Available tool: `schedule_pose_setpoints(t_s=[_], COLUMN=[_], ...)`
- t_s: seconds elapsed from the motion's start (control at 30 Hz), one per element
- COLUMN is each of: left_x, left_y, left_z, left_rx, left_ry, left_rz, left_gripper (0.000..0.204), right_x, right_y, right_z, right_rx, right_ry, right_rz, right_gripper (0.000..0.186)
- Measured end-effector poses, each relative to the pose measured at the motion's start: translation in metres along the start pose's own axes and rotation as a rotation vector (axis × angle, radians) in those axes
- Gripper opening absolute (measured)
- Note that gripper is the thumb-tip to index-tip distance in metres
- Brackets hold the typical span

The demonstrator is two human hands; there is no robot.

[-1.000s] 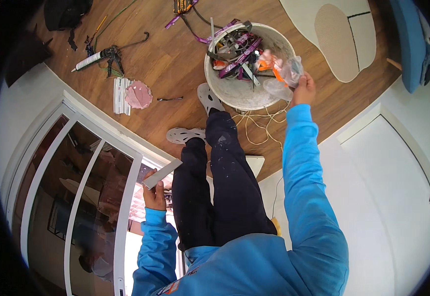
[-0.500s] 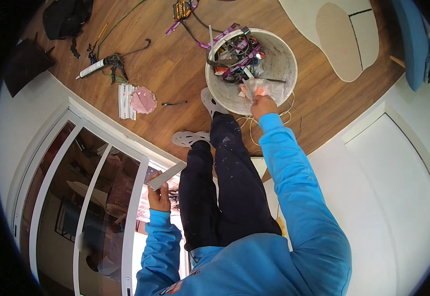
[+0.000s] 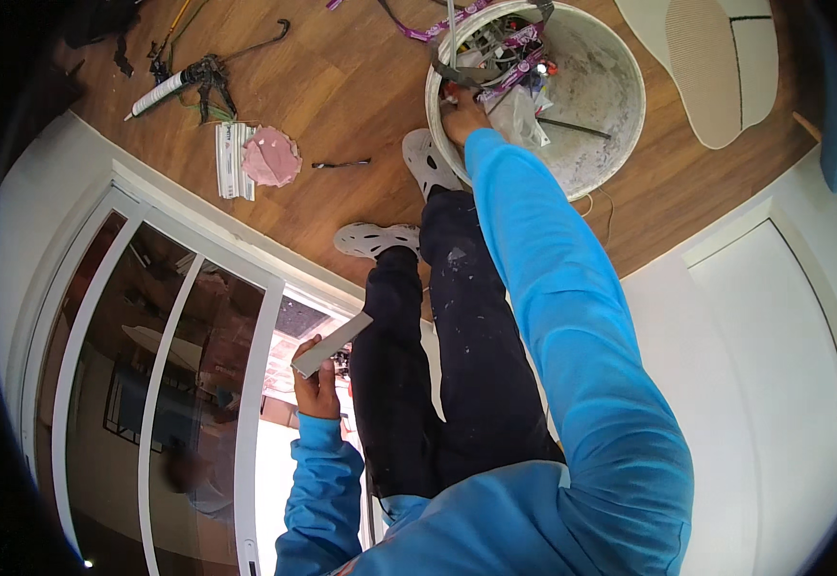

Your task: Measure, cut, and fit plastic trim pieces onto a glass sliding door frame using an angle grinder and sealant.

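Note:
My left hand is closed around one end of a short, flat grey strip, held beside my left leg. My right hand reaches over the near left side of a large whitish bucket and down among its contents. Its fingertips are partly hidden there, close to something red, so their grip cannot be made out. A clear plastic bag lies just right of that hand. Purple patterned straps and mixed small items fill the bucket's left half.
A caulking gun with a white tube lies on the wooden floor. Nearer are a white ribbed piece, a pink flat scrap and a thin dark tool. A glazed sliding door stands left, a pale rug far right.
My right hand has let go of the plastic bag and moved left and deeper into the bucket. The view has shifted, while my left hand keeps holding the strip.

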State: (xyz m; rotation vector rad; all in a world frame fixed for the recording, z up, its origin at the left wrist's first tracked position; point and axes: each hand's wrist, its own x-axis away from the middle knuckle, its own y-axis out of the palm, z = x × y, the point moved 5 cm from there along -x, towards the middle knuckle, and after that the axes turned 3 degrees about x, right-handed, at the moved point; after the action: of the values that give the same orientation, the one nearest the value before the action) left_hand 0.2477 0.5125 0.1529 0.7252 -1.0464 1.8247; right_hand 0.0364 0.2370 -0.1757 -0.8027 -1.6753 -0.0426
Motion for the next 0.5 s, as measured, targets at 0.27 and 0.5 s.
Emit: schedule_pose_setpoints(t_s=[0.27,0.5], left_x=[-0.009,-0.004], left_y=[0.000,-0.016], left_z=[-0.017,-0.013], left_rx=[-0.028,-0.078], left_ry=[0.070,0.075], left_rz=[-0.011,-0.013], left_gripper=[0.034,0.034], right_x=[-0.023,0.043], right_y=[-0.027,-0.105], right_z=[0.019,0.049], right_rx=[0.221,0.627], right_ry=[-0.105,-0.027], right_rz=[0.329,0.322], right_gripper=[0.033,0.018])
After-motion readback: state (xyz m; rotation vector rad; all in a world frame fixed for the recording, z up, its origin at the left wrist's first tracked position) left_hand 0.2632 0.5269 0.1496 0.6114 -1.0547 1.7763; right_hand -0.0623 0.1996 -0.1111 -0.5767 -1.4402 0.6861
